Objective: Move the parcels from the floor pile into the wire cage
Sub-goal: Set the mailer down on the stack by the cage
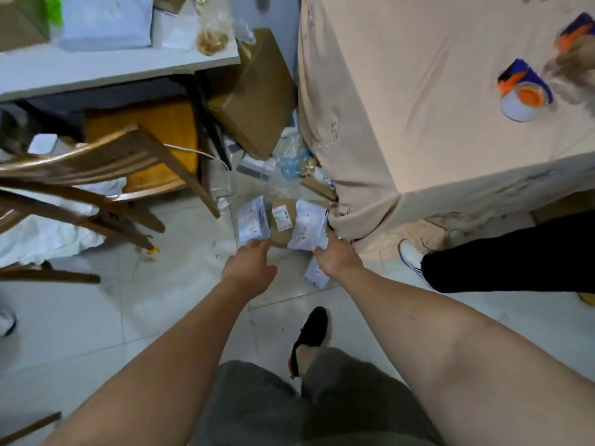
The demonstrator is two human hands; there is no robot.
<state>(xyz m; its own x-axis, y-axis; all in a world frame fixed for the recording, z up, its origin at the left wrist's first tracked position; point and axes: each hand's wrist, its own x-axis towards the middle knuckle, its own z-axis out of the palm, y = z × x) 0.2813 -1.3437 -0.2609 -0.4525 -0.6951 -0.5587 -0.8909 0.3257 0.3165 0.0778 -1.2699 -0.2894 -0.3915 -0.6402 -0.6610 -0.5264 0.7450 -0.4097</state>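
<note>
Pinching white parcel (307, 225) edge with right hand (338, 257), reaching loose, empty left hand (249, 265) toward brown parcel (279, 236) on floor (161, 300) by table (418, 123); needing fingers fully underneath before lifting.

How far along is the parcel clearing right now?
Done: cannot tell from this view. In hand: the right hand grips a white bag; the left hand reaches toward a second white bag. Left: the brown parcel between them and a small bag beside the right wrist.

Soft, even indoor light, weak shadows; wide-angle bending and motion blur smear the edges.
</note>
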